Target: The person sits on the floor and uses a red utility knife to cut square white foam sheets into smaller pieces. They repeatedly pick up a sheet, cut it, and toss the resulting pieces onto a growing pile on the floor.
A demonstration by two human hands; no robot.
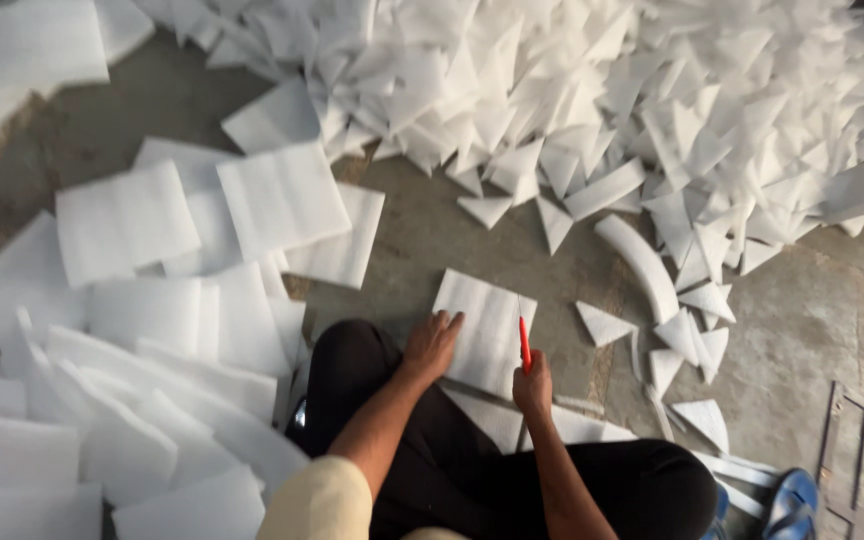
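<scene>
Pressing flat on the white foam sheet (482, 330), the left hand (430, 345) spreads open near its left edge; right hand (532, 385) grips a red-handled cutter (524, 340) at the sheet's right edge. Sheet lies on the concrete floor (422, 230), judged light, soft, tear-prone; hold by flat palm.

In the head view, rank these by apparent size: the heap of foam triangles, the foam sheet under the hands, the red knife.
1. Heap of foam triangles, by far the largest.
2. Foam sheet under the left hand.
3. Red knife in the right hand, smallest.
</scene>
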